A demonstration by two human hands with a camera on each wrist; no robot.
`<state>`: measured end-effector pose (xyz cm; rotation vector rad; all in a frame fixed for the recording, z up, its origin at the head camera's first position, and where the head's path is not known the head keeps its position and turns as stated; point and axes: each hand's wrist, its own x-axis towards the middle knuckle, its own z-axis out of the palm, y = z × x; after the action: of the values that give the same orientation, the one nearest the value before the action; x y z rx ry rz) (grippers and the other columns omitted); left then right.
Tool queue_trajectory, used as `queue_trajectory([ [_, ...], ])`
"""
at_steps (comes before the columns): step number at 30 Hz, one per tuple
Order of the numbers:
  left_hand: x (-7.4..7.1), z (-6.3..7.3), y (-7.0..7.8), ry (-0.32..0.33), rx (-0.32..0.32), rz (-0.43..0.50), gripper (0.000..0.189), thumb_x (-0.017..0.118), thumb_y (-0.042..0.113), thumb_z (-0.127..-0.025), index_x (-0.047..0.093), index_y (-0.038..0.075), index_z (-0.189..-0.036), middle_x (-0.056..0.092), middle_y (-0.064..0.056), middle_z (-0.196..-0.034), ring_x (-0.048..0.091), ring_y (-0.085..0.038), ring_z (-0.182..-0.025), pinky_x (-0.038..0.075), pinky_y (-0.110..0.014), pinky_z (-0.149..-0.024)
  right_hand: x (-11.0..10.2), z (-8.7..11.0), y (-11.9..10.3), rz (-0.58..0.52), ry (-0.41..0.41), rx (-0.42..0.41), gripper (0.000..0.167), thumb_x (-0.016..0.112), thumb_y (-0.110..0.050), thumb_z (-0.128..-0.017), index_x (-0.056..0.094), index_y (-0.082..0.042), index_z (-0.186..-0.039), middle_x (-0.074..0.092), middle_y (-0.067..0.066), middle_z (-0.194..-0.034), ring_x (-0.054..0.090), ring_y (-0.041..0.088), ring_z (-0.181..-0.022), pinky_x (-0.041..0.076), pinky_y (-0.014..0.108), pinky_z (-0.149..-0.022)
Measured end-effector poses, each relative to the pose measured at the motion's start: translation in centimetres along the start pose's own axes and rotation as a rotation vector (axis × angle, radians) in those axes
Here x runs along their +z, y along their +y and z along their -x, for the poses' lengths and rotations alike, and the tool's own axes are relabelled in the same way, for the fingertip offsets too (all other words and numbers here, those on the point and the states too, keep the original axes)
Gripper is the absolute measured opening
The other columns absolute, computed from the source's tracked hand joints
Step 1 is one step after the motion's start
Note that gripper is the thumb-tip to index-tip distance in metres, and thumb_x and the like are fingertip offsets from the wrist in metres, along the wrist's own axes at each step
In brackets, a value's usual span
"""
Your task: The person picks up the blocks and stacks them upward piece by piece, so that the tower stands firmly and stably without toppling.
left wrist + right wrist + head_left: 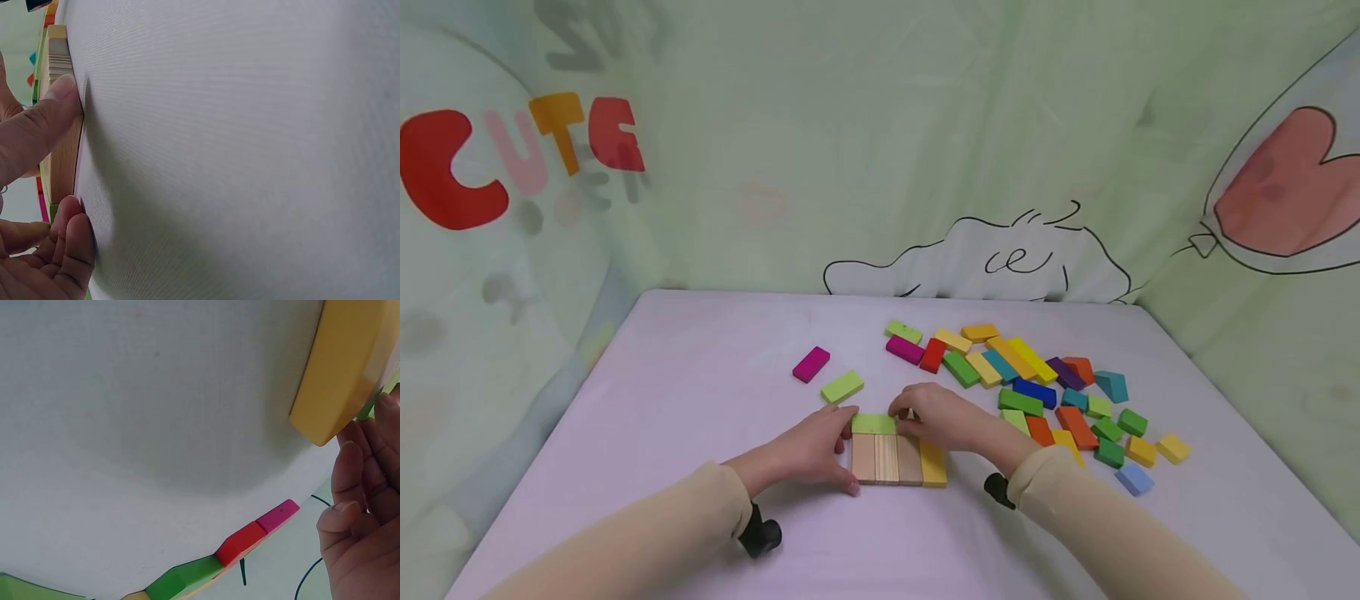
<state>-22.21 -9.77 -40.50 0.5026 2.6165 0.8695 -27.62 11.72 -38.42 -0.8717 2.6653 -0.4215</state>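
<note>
Three plain wood blocks point(886, 460) and a yellow block point(933, 464) lie side by side in a row. Along the row's far edge a light green block point(874, 424) lies crosswise, at its left part. My left hand point(808, 450) frames the row's left side, its thumb point(61, 94) on the near corner of the leftmost wood block and its fingers by the green block's left end. With thumb and forefinger, my right hand point(942, 414) pinches the green block's right end. In the right wrist view the yellow block point(350, 369) hides part of those fingers.
Past the hands lie a loose light green block point(842, 387) and a magenta block point(811, 364). Many coloured blocks spread across the right of the table, among them a dark blue block point(1035, 393) and a purple block point(1064, 373). A printed curtain point(865, 150) hangs behind the table.
</note>
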Motion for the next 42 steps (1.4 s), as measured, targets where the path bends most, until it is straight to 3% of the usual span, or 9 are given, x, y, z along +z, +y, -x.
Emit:
queue_trajectory([
  [9, -0.1, -0.2, -0.3, -0.013, 0.024, 0.007, 0.097, 0.095, 0.024, -0.072, 0.043, 0.0, -0.15, 0.055, -0.004, -0.106, 0.052, -0.014, -0.091, 0.048, -0.03, -0.077, -1.4, -1.0, 0.1, 0.008, 0.009, -0.037, 0.029, 0.073, -0.014, -0.095, 0.073, -0.007, -0.123, 0.074, 0.006, -0.109, 0.067, 0.016, -0.093, 0.06, 0.03, -0.086],
  [12, 0.0, -0.2, -0.4, -0.017, 0.031, 0.002, 0.096, 0.095, 0.025, -0.071, 0.044, 0.0, -0.149, 0.055, -0.004, -0.106, 0.052, -0.015, -0.091, 0.048, -0.029, -0.077, -2.3, -2.6, -0.6, 0.041, 0.011, -0.049, 0.035, 0.073, -0.015, -0.095, 0.069, -0.007, -0.129, 0.073, 0.007, -0.112, 0.068, 0.017, -0.095, 0.06, 0.029, -0.086],
  [18, 0.2, 0.0, -0.4, -0.022, 0.044, 0.026, 0.094, 0.096, 0.023, -0.071, 0.046, -0.002, -0.146, 0.055, -0.005, -0.106, 0.052, -0.015, -0.09, 0.049, -0.029, -0.075, -2.0, -6.5, -2.6, 0.173, -0.054, -0.04, 0.041, 0.074, -0.018, -0.095, 0.065, -0.015, -0.135, 0.063, 0.01, -0.13, 0.064, 0.023, -0.118, 0.056, 0.036, -0.101],
  [24, 0.0, 0.2, -0.2, -0.012, 0.068, 0.036, 0.094, 0.096, 0.02, -0.07, 0.046, -0.004, -0.145, 0.055, -0.008, -0.106, 0.051, -0.017, -0.09, 0.048, -0.03, -0.076, -1.8, -8.0, -3.2, 0.243, -0.087, -0.01, 0.031, 0.074, -0.022, -0.095, 0.073, -0.013, -0.124, 0.067, 0.006, -0.122, 0.063, 0.017, -0.108, 0.056, 0.032, -0.1],
  [27, -0.2, 0.2, -0.2, -0.009, 0.057, 0.027, 0.094, 0.096, 0.02, -0.07, 0.045, -0.004, -0.146, 0.055, -0.008, -0.107, 0.052, -0.016, -0.09, 0.049, -0.03, -0.076, -1.9, -7.6, -2.3, 0.229, -0.076, 0.037, 0.025, 0.075, -0.022, -0.095, 0.074, -0.01, -0.116, 0.071, 0.004, -0.108, 0.062, 0.016, -0.097, 0.057, 0.032, -0.096],
  [31, -0.1, 0.2, 0.0, -0.012, 0.034, 0.014, 0.094, 0.096, 0.021, -0.07, 0.046, -0.003, -0.146, 0.056, -0.008, -0.109, 0.053, -0.016, -0.09, 0.05, -0.031, -0.077, -2.0, -5.7, 0.1, 0.18, -0.05, 0.099, 0.021, 0.076, -0.022, -0.093, 0.074, -0.009, -0.11, 0.072, 0.002, -0.098, 0.06, 0.016, -0.087, 0.058, 0.033, -0.092],
  [36, -0.1, 0.2, 0.1, -0.009, 0.02, 0.002, 0.094, 0.096, 0.022, -0.07, 0.046, -0.001, -0.147, 0.056, -0.007, -0.109, 0.053, -0.015, -0.091, 0.051, -0.031, -0.077, -2.1, -2.5, 2.7, 0.113, -0.024, 0.159, 0.024, 0.077, -0.02, -0.092, 0.073, -0.008, -0.113, 0.072, 0.003, -0.1, 0.06, 0.015, -0.087, 0.059, 0.033, -0.09],
  [42, 0.0, 0.3, 0.2, 0.002, 0.025, 0.005, 0.095, 0.096, 0.021, -0.069, 0.046, -0.001, -0.146, 0.056, -0.005, -0.106, 0.052, -0.015, -0.09, 0.049, -0.03, -0.076, -1.9, 0.6, 3.9, 0.025, -0.014, 0.206, 0.028, 0.077, -0.017, -0.092, 0.073, -0.008, -0.118, 0.072, 0.001, -0.102, 0.06, 0.014, -0.088, 0.059, 0.033, -0.089],
])
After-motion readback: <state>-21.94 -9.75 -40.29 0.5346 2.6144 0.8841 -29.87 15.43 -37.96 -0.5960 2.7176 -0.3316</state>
